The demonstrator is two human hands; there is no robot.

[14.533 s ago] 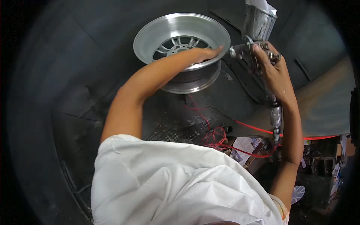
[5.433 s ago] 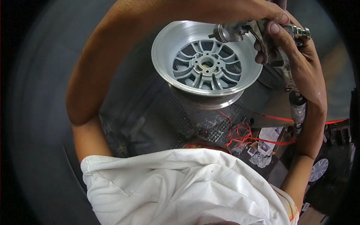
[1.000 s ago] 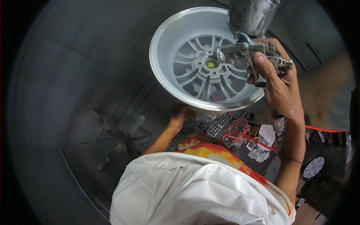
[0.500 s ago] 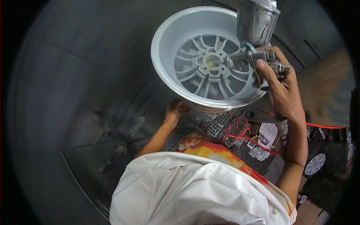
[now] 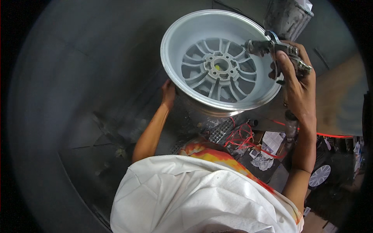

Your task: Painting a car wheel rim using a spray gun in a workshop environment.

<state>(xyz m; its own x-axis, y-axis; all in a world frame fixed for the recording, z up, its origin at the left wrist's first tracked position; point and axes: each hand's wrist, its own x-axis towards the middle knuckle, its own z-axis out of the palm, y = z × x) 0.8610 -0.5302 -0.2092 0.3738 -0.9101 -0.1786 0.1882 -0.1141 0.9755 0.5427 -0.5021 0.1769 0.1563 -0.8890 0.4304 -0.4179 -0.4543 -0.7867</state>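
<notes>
Hands stand apart: the right hand (image 5: 298, 75) is clamped around the spray gun (image 5: 273, 48), while the left hand (image 5: 168, 93) is at the left outer side of the wheel (image 5: 220, 76), below its lip; whether its partly hidden fingers grip, I cannot tell. That wheel is ahead of the person, tilted, its hollow side facing up, spokes and hub showing deep inside. The gun's nozzle points left over the wheel's right part; its smudged cup (image 5: 286, 20) rises above the hand. Beyond the wheel's near edge lie a tangled red hose (image 5: 241, 136) and printed paper (image 5: 273, 140), its print too small to read.
</notes>
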